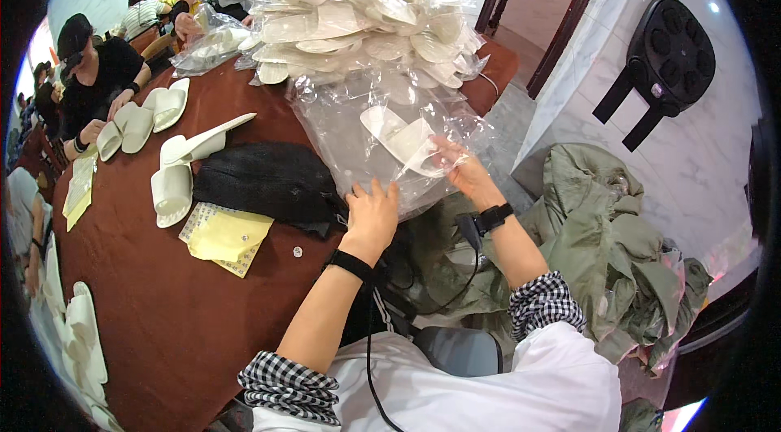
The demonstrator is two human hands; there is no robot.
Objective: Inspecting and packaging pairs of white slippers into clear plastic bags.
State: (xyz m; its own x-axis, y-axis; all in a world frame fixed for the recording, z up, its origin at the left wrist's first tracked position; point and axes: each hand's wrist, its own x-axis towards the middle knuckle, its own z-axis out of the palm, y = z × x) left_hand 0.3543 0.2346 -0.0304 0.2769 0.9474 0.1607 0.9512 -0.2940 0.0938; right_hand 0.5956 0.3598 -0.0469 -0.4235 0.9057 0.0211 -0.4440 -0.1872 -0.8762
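Observation:
A large clear plastic bag (325, 127) hangs over the table's right edge, below a heap of wrapped white slippers (358, 21). My right hand (462, 169) grips one end of a white slipper (394, 137), with fingers and thumb at its rim. Whether that slipper lies inside the bag or on top of it, I cannot tell. At the bag's lower left, my left hand (373, 219) rests on the plastic with its fingers spread apart. Just left of it lies a folded black cloth (256, 181).
More white slippers (172, 194) lie on the brown-covered table (187, 302), near yellow sticker sheets (232, 238). Co-workers sit along the far left side, one in a black cap (77, 37). Olive-green fabric (598, 229) is piled at my right. A black cable crosses my lap.

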